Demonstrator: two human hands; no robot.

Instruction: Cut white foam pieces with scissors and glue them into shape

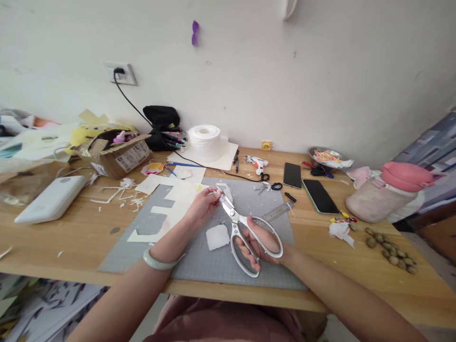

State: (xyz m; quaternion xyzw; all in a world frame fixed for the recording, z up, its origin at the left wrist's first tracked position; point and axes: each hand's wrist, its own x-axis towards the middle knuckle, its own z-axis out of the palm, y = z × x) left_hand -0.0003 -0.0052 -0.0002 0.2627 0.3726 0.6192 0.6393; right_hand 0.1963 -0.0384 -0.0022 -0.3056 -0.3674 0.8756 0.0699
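Observation:
My right hand (pixel 265 240) has its fingers through the handles of large silver scissors (pixel 234 214), whose blades are spread and point away to the left. At the blade tips, my left hand (pixel 204 205) is closed in a pinch on a small white piece, mostly hidden by the fingers. Just beyond the blades shows a white scrap (pixel 226 192) on the mat. A white square pad with rough edges (pixel 217 237) lies on the grey cutting mat (pixel 199 266) between my wrists. Cut cream paper (pixel 166 223) is under and left of my left forearm.
Behind the mat stand a white roll (pixel 204 142) and a hot glue gun (pixel 259 164). Small black scissors (pixel 270 186), a ruler (pixel 280 210) and two phones (pixel 292 175) lie to the right. A cardboard box (pixel 117 154) and white power bank (pixel 52 199) occupy the left.

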